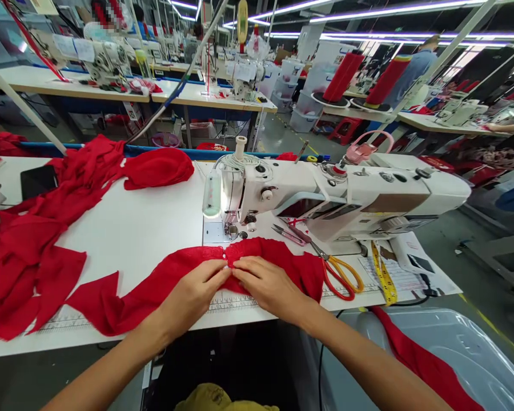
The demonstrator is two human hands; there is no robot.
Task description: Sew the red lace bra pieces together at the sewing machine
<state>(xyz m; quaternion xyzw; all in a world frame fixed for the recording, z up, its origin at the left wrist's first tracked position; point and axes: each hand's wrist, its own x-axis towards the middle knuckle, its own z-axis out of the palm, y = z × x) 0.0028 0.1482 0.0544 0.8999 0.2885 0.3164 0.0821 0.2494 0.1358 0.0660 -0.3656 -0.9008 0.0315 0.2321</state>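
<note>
A long piece of red fabric [154,291] lies across the front of the white sewing table, just before the sewing machine [300,182]. My left hand [199,288] pinches its upper part between thumb and fingers. Close beside it, my right hand [268,282] grips the same fabric, fingertips almost meeting the left ones. A small white spot shows between the fingertips; I cannot make out what it is. The needle area and presser foot [230,229] are a little beyond the hands, with no fabric under them.
A heap of red fabric [38,245] covers the table's left side, near a black phone [38,181]. Orange-handled scissors [340,274], thread snips [289,234] and a yellow tape measure [383,274] lie at right. Below stands a grey plastic bin [466,342].
</note>
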